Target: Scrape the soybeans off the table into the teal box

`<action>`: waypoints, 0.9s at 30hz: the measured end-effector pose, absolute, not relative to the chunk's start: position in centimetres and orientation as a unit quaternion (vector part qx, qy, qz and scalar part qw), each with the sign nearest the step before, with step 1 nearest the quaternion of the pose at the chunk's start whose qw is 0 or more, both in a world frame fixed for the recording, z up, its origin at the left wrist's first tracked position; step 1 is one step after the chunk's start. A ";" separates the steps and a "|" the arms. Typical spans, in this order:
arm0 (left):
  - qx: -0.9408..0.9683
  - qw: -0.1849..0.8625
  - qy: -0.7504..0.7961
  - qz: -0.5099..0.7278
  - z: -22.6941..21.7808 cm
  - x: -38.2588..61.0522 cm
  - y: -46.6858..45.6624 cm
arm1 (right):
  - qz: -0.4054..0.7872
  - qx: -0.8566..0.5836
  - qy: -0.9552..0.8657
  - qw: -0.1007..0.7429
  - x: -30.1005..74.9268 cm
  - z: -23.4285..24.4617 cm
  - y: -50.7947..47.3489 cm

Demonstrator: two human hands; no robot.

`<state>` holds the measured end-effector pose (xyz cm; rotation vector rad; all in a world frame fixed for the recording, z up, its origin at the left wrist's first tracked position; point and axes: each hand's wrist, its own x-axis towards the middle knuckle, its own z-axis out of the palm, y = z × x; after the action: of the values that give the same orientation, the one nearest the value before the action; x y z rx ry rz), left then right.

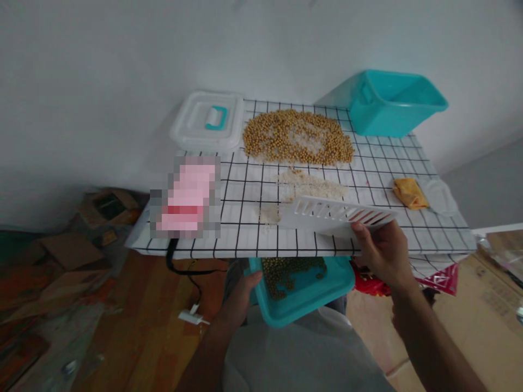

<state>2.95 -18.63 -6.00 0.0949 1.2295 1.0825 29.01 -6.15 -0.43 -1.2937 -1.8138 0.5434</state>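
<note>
My left hand (247, 288) is closed on the left rim of a teal tray (306, 308), just below the table's front edge. Small greenish-brown beans (281, 275) lie in the tray, mostly at its left and far side. In my right hand (386, 250) is a white slotted plastic panel (327, 213), gripped at its right end and standing on its long edge near the front of the table. Pale rice-like grains (314, 185) are spread just behind the panel. Farther back lies a wide heap of yellowish soybeans (281, 133) with pale grains in its middle.
A clear lidded box (200, 120) with a teal handle stands back left, a teal bin (392, 111) back right. A blurred pink object (188, 196) and black cable (171, 258) are at left. An orange cloth (409, 193) lies right, beside a whitish lid-like piece (439, 197).
</note>
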 end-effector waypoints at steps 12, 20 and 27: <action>0.016 0.689 0.559 0.461 -7.1 2.7 -19.0 | 0.151 -0.501 -0.727 0.444 28.6 0.6 -4.1; 0.029 0.684 0.563 0.464 -7.4 2.6 -18.9 | 0.164 -0.482 -0.749 0.424 28.1 0.3 -3.8; 0.046 0.687 0.560 0.462 -7.5 2.7 -18.7 | 0.154 -0.474 -0.760 0.417 28.7 0.2 -4.3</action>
<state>2.66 -18.73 -7.54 0.1035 1.2531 1.0338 28.73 -4.29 0.24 -1.1903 -1.9075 0.3863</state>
